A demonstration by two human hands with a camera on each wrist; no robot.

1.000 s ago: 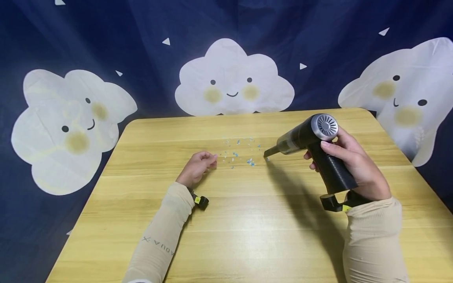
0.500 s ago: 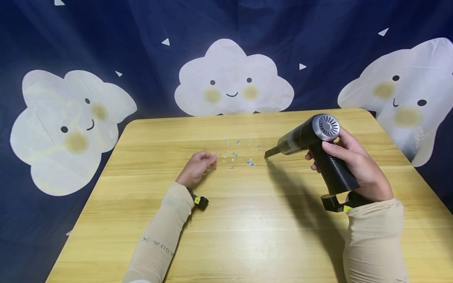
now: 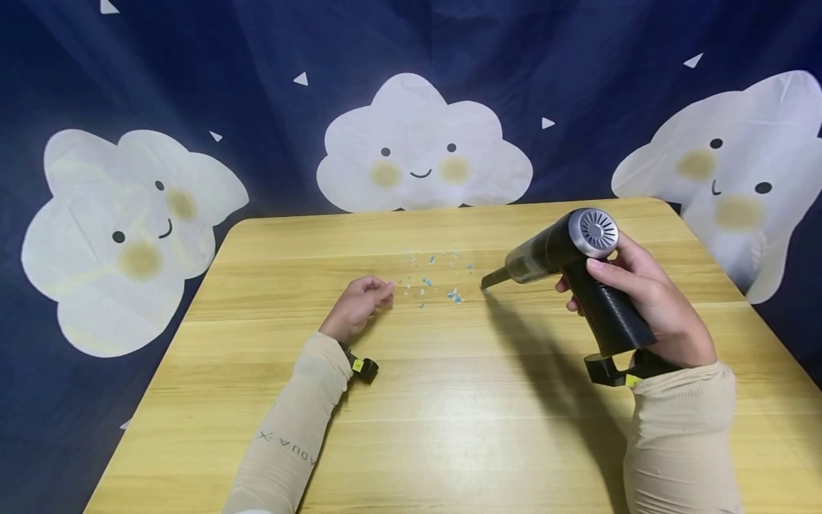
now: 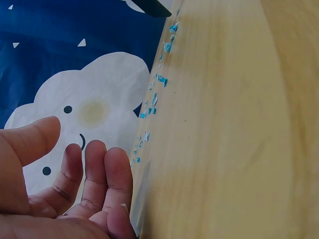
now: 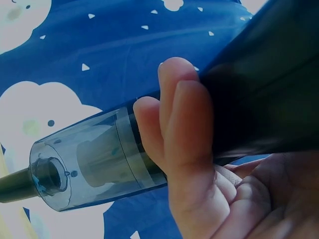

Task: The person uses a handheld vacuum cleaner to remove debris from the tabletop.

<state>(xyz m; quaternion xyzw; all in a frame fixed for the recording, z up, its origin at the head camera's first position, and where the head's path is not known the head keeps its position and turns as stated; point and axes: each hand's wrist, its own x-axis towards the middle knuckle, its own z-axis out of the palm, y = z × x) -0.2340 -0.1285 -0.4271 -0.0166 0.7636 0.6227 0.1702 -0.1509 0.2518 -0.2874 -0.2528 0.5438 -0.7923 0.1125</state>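
Observation:
My right hand (image 3: 671, 314) grips the handle of a black handheld vacuum cleaner (image 3: 606, 310) with a silver vented end. Its narrow nozzle (image 3: 496, 277) slants down to the left, its tip at or just above the tabletop, right of a scatter of blue and white scraps (image 3: 454, 296). In the right wrist view, fingers (image 5: 192, 122) wrap the handle, and small bits show inside the clear dust cup (image 5: 94, 154). Left of the scraps, my left hand (image 3: 356, 305) rests by the table with nothing in it; in the left wrist view its fingers (image 4: 94, 174) are loosely bent, apart from the thumb.
The wooden table (image 3: 411, 428) has rounded far corners. Behind it hangs a dark blue curtain (image 3: 270, 43) printed with white clouds and triangles. Each wrist bears a black camera mount; the left mount (image 3: 364, 368) sits close to the tabletop.
The vacuum cleaner and my right hand have shifted slightly to the right. My left hand stays in place, and the scraps look nearly the same.

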